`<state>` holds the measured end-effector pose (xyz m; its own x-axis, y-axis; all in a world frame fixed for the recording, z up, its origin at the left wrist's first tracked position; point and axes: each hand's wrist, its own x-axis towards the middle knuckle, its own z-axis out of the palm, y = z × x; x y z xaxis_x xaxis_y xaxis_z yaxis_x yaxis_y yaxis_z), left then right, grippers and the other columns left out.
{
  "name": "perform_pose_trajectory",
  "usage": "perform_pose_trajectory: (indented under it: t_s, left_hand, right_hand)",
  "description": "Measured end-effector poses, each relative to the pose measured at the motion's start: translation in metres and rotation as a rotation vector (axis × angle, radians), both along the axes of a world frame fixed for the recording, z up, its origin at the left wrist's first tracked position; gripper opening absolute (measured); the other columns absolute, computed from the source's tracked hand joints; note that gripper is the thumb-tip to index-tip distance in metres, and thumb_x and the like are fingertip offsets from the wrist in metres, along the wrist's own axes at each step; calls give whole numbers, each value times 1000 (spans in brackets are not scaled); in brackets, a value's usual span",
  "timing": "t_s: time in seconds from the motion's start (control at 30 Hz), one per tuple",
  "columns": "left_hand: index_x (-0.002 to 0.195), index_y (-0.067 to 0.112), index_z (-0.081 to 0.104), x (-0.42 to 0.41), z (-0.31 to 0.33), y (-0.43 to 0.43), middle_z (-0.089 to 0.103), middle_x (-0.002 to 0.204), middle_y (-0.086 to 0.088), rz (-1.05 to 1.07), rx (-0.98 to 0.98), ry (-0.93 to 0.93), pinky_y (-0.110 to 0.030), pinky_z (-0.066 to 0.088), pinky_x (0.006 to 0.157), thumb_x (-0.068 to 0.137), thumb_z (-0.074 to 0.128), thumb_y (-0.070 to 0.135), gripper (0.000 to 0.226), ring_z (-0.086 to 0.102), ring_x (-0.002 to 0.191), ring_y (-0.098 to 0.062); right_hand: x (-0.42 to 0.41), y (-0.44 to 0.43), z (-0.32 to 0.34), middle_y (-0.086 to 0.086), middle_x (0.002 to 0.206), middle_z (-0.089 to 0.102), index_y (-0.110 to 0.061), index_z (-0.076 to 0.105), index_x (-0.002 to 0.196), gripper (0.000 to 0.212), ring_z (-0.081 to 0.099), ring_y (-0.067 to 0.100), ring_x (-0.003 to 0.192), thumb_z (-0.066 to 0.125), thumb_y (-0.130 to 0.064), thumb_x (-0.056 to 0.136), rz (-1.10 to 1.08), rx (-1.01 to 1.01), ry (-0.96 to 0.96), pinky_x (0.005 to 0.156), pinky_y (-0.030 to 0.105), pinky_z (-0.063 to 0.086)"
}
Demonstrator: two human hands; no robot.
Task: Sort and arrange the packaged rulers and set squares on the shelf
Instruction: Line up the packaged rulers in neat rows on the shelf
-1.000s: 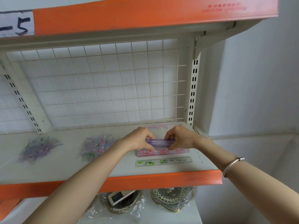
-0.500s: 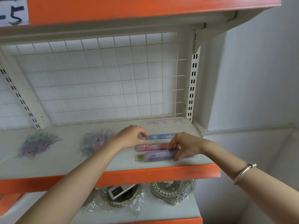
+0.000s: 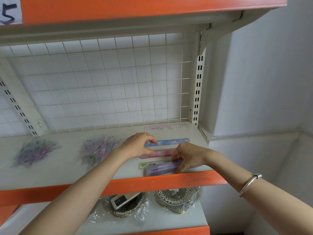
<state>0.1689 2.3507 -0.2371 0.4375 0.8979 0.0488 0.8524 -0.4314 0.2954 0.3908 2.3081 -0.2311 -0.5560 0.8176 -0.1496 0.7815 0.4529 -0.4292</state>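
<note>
Purple ruler pack (image 3: pixel 162 169): lower centre-right of the frame, at the front of the middle shelf (image 3: pixel 67 167), lengthwise along the orange front lip. Its left end shows plainly. Its right end is covered by the right hand (image 3: pixel 188 156), whose fingers curl down over the pack and grasp it. I can't tell whether the pack lies flat or is slightly raised.

Green ruler (image 3: pixel 149 164): just behind the purple pack and partly overlapped by it, flat on the shelf.

Pink ruler pack (image 3: pixel 162 152): next row back, parallel, with its right end hidden behind the right hand.

Blue ruler (image 3: pixel 171 142): behind that one, also parallel.

Pale pink packaged set (image 3: pixel 166 128): at the very back, against the wire grid panel (image 3: pixel 101 82).

Left hand (image 3: pixel 138 145): centre of the frame, fingers loosely curled with forefinger and thumb spread. The forefinger tip is at the blue ruler's left end and the thumb is over the pink pack's left end. I see nothing grasped in it.

Left of the hands, two loose heaps of packaged set squares lie on the same shelf. One is mid-left (image 3: pixel 100 148) and the other is at the far left (image 3: pixel 33 151). They sit well apart.

A metal bangle (image 3: pixel 249 184) is on the right wrist, lower right.

On the shelf below are two plastic-wrapped ornate dishes (image 3: pixel 176 199). The left one (image 3: pixel 125 205) carries a small boxed item.

A handwritten "5" label (image 3: pixel 9 11) is at the upper left, on the top shelf edge.
</note>
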Motion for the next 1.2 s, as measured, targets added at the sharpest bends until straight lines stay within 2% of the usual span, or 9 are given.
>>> perform_pose_trajectory:
  t_s: [0.2,0.33,0.5,0.6,0.8,0.9,1.03,1.1,1.2]
  left_hand:
    - [108,30,63,-2,-3,-1,54,114,7,-24,-31,14,-30,40,91,72,80,37,41,48,107,-10]
    - [102,30,62,-2,-9,1,54,116,7,-37,-36,8,-32,40,94,71,81,39,38,47,111,-10]
    - [103,28,63,-4,-8,6,55,115,5,-28,-2,0,-30,41,91,72,80,37,37,49,109,-11]
    - [102,30,63,-7,-6,8,54,113,7,-16,-5,-34,-28,40,89,74,78,41,34,49,107,-10]
    - [105,26,65,-10,-4,20,60,116,4,45,36,-88,-28,41,89,90,63,28,14,52,108,-12]
    - [111,22,65,-10,-6,30,62,118,4,86,1,-106,-26,43,91,88,66,22,22,55,108,-11]
    - [127,17,58,-7,-11,44,60,126,0,113,-80,-48,-28,42,101,81,75,22,50,56,114,-13]
    - [130,15,56,-7,-14,49,59,127,-1,126,-141,-34,-28,41,102,80,77,22,55,55,114,-15]
    - [123,13,60,-7,-18,56,61,119,-4,113,-165,-41,-25,45,95,80,76,18,46,57,103,-14]
  right_hand:
    - [-4,0,-3,-6,95,61,-10,68,110,39,53,6,88,76,-16,71,-15,5,15,67,2,35]
    - [-5,1,-4,1,102,67,-9,68,109,40,55,7,88,76,-14,70,-3,24,8,74,9,41]
    - [-6,4,-5,-4,92,63,-11,69,103,37,58,11,86,77,-14,68,4,6,7,80,21,50]
    - [-4,7,-1,-2,95,68,-10,70,102,36,59,7,83,79,-19,69,14,-26,21,80,20,50]
    - [3,29,8,-4,79,68,-13,72,84,7,60,4,70,68,-12,79,-172,152,215,68,15,46]
    - [5,52,3,0,95,66,-11,70,99,16,56,8,81,64,-9,85,-248,283,154,73,13,38]
    - [8,77,-5,2,125,61,-13,60,124,42,56,16,113,70,-17,84,-246,256,-50,92,19,39]
    - [10,83,-8,2,128,59,-12,56,129,52,54,16,117,73,-17,81,-237,196,-100,99,24,39]
    - [12,90,-8,3,120,62,-13,56,128,53,57,18,108,75,-16,79,-207,151,-113,95,25,41]
